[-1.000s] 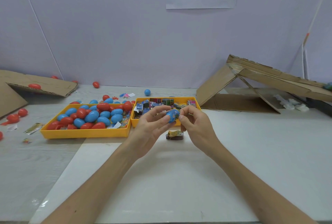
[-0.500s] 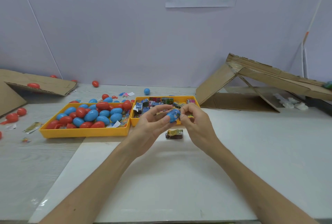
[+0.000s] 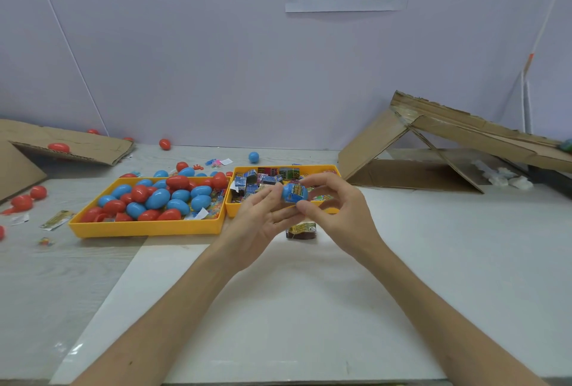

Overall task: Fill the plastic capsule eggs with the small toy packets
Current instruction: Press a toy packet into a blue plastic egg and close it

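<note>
A blue capsule half (image 3: 289, 193) with a small toy packet (image 3: 297, 190) stuffed into its open end is held in the air in front of the packet tray. My right hand (image 3: 334, 212) pinches it between thumb and forefinger. My left hand (image 3: 263, 218) is beside it with its fingers nearly straight, their tips against the capsule's left side. Below my hands a dark capsule half with a packet in it (image 3: 301, 229) stands on the white mat. A yellow tray (image 3: 148, 227) holds several red and blue eggs. A second yellow tray (image 3: 230, 196) holds several toy packets.
Loose red eggs (image 3: 21, 201) and a stray packet (image 3: 57, 220) lie left of the egg tray. A blue egg (image 3: 253, 157) and a red egg (image 3: 165, 144) sit near the back wall. Folded cardboard (image 3: 433, 150) stands at the right, more cardboard (image 3: 62, 144) at the left.
My left fingers have straightened and eased off the blue capsule, while my right hand has taken it in a pinch. Both hands stayed in place in front of the packet tray.
</note>
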Action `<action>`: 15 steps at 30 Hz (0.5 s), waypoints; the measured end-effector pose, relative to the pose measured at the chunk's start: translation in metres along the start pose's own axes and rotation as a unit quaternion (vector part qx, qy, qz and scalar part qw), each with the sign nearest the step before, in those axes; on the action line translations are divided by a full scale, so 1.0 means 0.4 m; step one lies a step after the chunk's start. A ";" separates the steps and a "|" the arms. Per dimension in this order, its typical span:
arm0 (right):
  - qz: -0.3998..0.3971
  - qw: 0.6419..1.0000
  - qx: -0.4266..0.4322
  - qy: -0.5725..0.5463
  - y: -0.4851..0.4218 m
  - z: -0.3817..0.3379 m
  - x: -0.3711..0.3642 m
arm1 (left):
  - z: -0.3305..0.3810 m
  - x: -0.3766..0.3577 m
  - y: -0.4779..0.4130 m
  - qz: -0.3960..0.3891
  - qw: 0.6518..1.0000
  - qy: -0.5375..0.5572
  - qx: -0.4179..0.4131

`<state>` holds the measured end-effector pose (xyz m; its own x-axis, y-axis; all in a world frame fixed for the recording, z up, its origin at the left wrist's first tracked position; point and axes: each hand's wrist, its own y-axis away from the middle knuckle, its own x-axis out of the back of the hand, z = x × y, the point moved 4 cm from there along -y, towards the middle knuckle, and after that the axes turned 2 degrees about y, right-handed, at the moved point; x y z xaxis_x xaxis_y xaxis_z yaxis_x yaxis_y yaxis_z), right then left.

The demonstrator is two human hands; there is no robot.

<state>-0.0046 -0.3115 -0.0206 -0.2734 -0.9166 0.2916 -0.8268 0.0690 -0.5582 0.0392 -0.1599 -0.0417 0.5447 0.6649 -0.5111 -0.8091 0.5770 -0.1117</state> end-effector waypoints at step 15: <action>0.015 0.999 -0.021 -0.029 -0.004 0.017 0.000 | -0.006 -0.006 0.003 0.001 0.999 -0.030 0.038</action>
<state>0.0000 -0.3142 -0.0251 -0.2706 -0.9350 0.2293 -0.8387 0.1121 -0.5329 0.0365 -0.1621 -0.0424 0.5566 0.6923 -0.4593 -0.7926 0.6081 -0.0440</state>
